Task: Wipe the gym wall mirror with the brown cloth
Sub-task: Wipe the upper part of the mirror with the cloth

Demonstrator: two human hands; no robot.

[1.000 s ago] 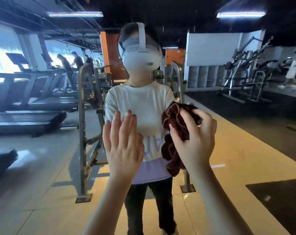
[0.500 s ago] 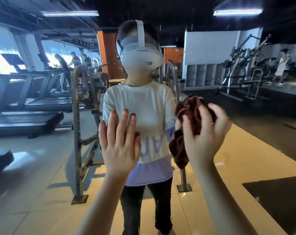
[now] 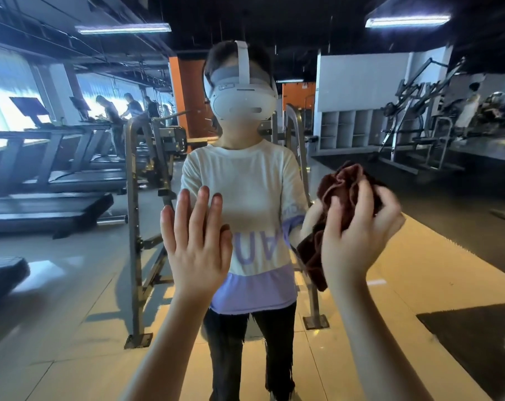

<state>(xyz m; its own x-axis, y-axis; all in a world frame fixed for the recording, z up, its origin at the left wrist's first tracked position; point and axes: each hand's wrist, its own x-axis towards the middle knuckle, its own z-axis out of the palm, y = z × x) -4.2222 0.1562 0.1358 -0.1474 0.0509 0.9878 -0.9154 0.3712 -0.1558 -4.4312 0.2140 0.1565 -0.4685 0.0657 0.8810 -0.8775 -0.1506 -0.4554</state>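
The wall mirror point(image 3: 72, 270) fills the whole view and reflects the gym and me standing in front of it. My left hand point(image 3: 197, 244) lies flat against the glass with its fingers straight and pointing up. To its right, my right hand point(image 3: 358, 230) grips the bunched brown cloth point(image 3: 341, 186) and presses it on the glass at chest height. Part of the cloth hangs down below the hand.
All else is reflection: treadmills point(image 3: 51, 183) on the left with people on them, a metal rack frame point(image 3: 134, 227) behind me, white cubby shelves point(image 3: 346, 128) and weight machines point(image 3: 419, 123) on the right, a tiled floor with a dark mat point(image 3: 477, 342).
My right hand has carried the cloth to the right across the glass. My left hand stays flat on the mirror in about the same place.
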